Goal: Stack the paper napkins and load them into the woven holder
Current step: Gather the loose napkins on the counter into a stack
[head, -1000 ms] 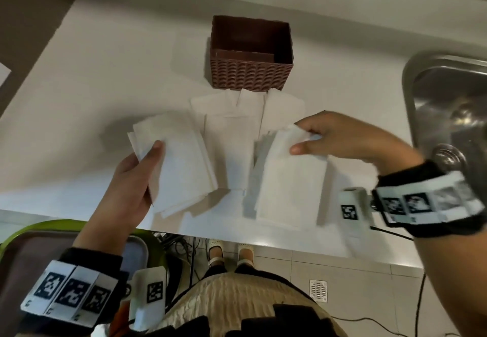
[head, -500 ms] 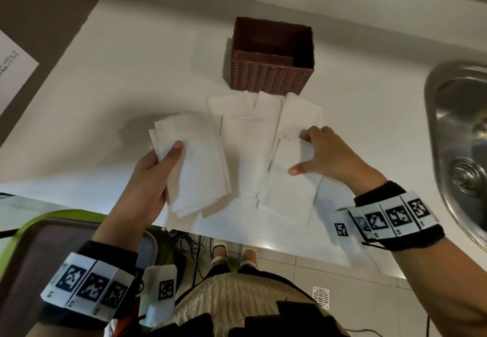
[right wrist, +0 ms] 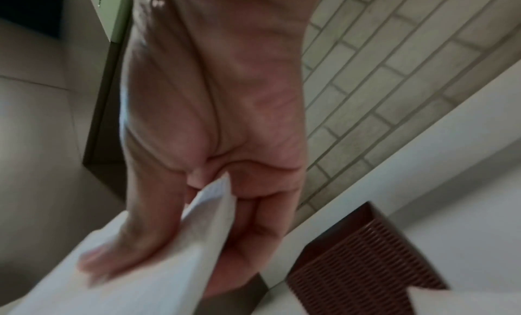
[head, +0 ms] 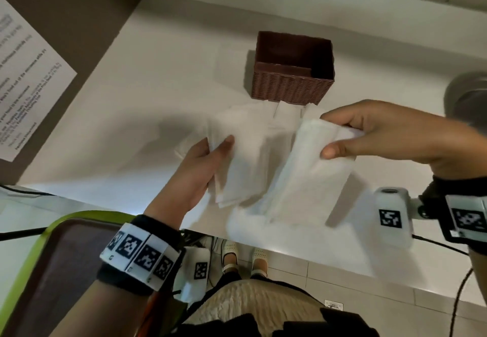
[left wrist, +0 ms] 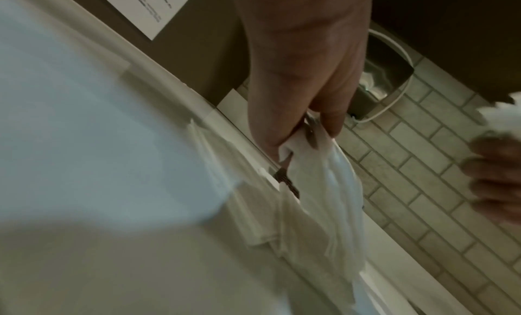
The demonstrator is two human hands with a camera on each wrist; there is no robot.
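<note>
A brown woven holder (head: 291,87) stands open and empty at the back of the white counter, also seen low in the right wrist view (right wrist: 363,262). My left hand (head: 210,149) grips a small stack of white paper napkins (head: 242,162) by its left edge, thumb on top; the left wrist view shows the same stack (left wrist: 324,186) pinched. My right hand (head: 340,136) pinches another napkin bundle (head: 313,175) at its top end, lifted off the counter and hanging down. Loose napkins (head: 287,115) lie flat just in front of the holder.
The counter's front edge (head: 110,199) runs just below my hands. A steel sink (head: 469,94) lies at the far right. A printed sheet (head: 29,78) hangs on the dark panel at left. A green-rimmed tray (head: 52,270) sits below the counter at lower left.
My right hand has lifted its napkin bundle off the counter and now holds it hanging. My left hand keeps its stack, shifted a little towards the right one.
</note>
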